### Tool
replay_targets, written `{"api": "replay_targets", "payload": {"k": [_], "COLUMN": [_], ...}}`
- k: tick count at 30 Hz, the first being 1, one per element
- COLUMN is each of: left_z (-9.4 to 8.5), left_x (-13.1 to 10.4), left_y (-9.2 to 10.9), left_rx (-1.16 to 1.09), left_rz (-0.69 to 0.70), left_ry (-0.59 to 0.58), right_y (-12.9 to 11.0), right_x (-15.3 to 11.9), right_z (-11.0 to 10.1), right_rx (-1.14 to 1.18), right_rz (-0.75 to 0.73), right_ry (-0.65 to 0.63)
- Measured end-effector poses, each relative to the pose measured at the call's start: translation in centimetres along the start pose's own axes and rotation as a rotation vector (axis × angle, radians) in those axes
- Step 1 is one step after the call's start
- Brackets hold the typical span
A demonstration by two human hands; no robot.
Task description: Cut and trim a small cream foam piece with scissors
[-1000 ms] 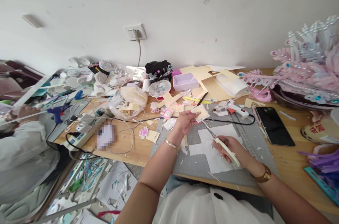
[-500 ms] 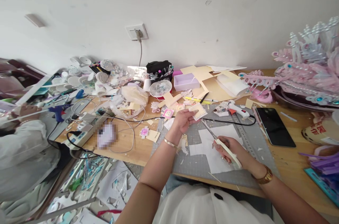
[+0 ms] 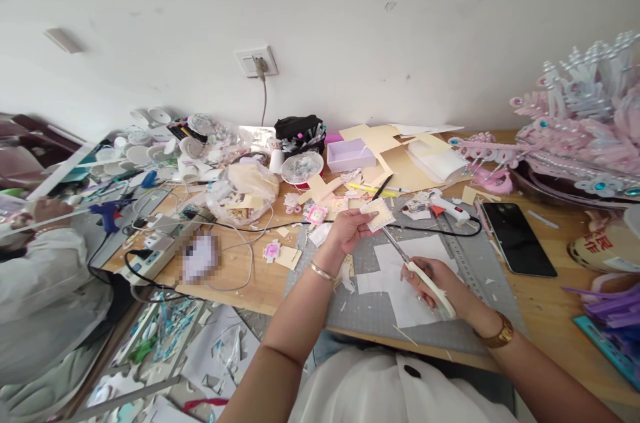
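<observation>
Shifted slightly rightward since the earlier frame, the small square cream card sat pinched in the left grip, beside the tips of white-handled metal scissors the right grip clasped.

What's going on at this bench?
A person's left hand holds up a small cream card, while the right hand grips white-handled scissors. The blade tips are at or near the card's lower edge; whether they touch it is unclear. Below lies white paper on a gray cutting mat. A white glue gun lies beyond the right hand.
</observation>
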State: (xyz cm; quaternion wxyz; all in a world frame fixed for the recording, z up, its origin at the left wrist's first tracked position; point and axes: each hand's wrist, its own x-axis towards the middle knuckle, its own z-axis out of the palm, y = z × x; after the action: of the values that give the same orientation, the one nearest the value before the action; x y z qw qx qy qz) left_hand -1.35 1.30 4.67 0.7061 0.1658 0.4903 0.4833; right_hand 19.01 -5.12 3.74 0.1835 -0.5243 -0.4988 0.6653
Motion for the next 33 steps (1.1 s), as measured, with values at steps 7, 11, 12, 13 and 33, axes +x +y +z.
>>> {"api": "replay_targets", "payload": {"k": [7, 11, 12, 13, 33], "left_z": [0.0, -0.1, -0.1, -0.2, -0.2], "left_x": [0.0, 0.1, 0.1, 0.2, 0.2], "left_y": [-0.1, -0.1, -0.2, -0.2, -0.2], "left_rx": [0.012, 0.025, 0.027, 0.028, 0.042], "left_rz": [0.003, 0.007, 0.008, 0.008, 0.008], "left_ry": [-0.002, -0.006, -0.007, -0.008, -0.003], "right_y": [0.4, 0.1, 0.0, -0.1, 1.0], "right_x": [0.2, 0.1, 0.1, 0.1, 0.5], "right_z": [0.1, 0.2, 0.2, 0.2, 0.1], "right_rx": [-0.003, 0.002, 0.0, -0.004, 0.04], "right_rz": [-0.017, -0.011, -0.01, -0.009, -0.009], "right_ry": [0.013, 0.013, 0.015, 0.016, 0.016]}}
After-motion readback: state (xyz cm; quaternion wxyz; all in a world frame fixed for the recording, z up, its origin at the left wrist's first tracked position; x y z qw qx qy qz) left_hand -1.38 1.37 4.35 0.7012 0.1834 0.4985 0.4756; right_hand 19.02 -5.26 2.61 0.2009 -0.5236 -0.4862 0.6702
